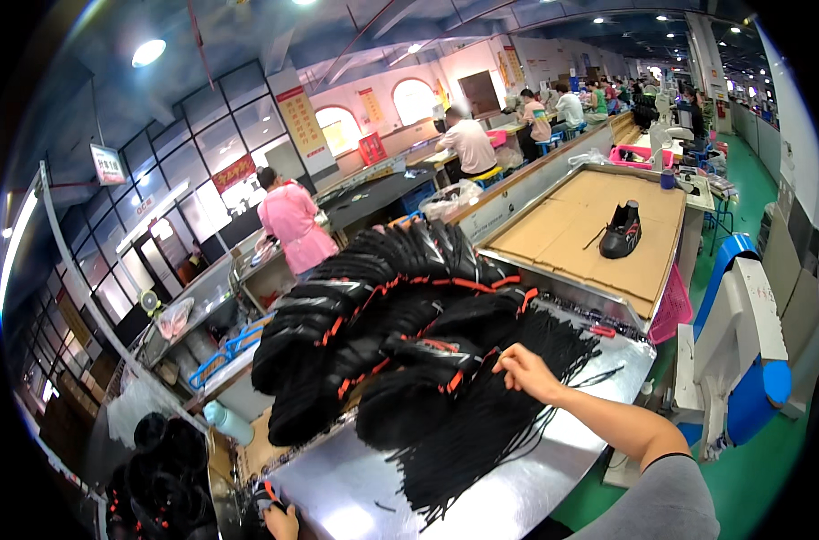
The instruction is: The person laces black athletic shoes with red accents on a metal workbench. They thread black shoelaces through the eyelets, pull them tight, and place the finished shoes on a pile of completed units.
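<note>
At the lower edge my left hand (pixel 281 522) is closed round a black shoe upper (pixel 267 495) with orange trim, partly cut off by the picture's edge. My right hand (pixel 528 373) is above a spread of black shoelaces (pixel 481 432) on a shiny metal table (pixel 337 490). Its fingers are pinched together; what they hold, if anything, is too small to make out. Close to those fingertips lies the nearest of many stacked black shoe uppers (pixel 418 387) with orange edges. The stack curves away to the left and back.
Beyond the table a cardboard-lined tray (pixel 562 216) carries one black shoe (pixel 622 230). A blue-and-white machine (pixel 738 346) stands at right, near a pink basket (pixel 672 306). More black uppers (pixel 162 477) lie low at left, beside a light-blue bottle (pixel 229 423). A person in pink (pixel 294 225) stands behind.
</note>
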Demonstrator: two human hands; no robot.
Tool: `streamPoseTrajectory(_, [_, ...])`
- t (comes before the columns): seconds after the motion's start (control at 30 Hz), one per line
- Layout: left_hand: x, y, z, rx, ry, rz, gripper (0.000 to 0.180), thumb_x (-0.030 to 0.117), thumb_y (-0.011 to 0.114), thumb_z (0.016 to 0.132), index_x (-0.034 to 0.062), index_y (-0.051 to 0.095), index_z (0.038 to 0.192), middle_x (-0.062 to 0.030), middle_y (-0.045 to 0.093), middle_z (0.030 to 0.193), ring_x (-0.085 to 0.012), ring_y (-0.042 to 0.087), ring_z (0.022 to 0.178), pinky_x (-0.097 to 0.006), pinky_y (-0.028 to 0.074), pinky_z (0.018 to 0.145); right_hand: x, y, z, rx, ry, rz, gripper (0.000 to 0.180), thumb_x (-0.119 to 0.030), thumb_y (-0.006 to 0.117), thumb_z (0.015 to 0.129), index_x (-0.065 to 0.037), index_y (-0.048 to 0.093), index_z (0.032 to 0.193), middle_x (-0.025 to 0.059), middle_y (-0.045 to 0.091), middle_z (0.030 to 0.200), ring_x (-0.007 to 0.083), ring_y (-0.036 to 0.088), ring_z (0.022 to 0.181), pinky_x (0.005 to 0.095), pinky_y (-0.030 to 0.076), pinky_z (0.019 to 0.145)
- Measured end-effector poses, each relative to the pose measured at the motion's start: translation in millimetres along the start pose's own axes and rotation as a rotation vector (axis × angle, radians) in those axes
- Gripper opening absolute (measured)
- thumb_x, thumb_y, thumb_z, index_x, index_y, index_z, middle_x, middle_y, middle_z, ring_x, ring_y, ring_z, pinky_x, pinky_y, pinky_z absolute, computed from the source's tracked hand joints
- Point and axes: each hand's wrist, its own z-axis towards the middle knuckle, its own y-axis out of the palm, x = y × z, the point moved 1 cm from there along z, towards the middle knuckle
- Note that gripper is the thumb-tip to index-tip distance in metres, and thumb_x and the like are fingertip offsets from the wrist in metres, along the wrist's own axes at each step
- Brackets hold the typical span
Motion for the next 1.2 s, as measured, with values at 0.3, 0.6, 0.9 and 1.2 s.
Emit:
streamPoseTrajectory(0.3, [218,-126,-64,0.111,0.874,-0.162,0.08,0.027,0.082,0.076,0.0023,0.045,0.142,-0.0276,0.044,0.143,-0.0477,0.04,0.132,-0.056,0.032,0.111,55,-92,154,0.413,-0.294,-1.043,0.073,-0.029,0.084,0.067,-0.004,0.051,0.127,0.0173,0.05,0.133,0.0362,0.067,0.098,0.0451,0.056,0.083])
streamPoseTrajectory(0.6, [480,-31,24,0.209,1.464,-0.039,0.093,0.01,0.08,0.061,0.0144,0.048,0.148,-0.0185,0.047,0.151,-0.0328,0.042,0.142,-0.056,0.027,0.117,86,-82,178,0.43,-0.357,-0.918,0.05,-0.009,0.072,0.072,-0.005,0.058,0.119,0.0136,0.057,0.123,0.0401,0.067,0.095,0.0493,0.057,0.08])
streamPoseTrajectory(0.9, [461,-78,39,0.211,1.488,-0.221,0.054,0.004,0.072,0.067,0.012,0.068,0.121,-0.0095,0.07,0.12,-0.0251,0.065,0.112,-0.041,0.045,0.093,43,-48,131,0.437,-0.514,-0.728,0.037,-0.005,0.068,0.074,-0.004,0.06,0.11,0.0133,0.062,0.115,0.0388,0.067,0.089,0.046,0.058,0.074])
streamPoseTrajectory(1.2, [336,-147,28,0.036,1.167,-0.257,0.042,0.009,0.072,0.075,0.0104,0.071,0.117,-0.0095,0.074,0.116,-0.0275,0.069,0.105,-0.037,0.048,0.087,-5,46,90,0.256,-0.539,-0.512,0.033,-0.002,0.068,0.074,-0.002,0.061,0.106,0.0146,0.061,0.108,0.0391,0.067,0.09,0.046,0.056,0.075])
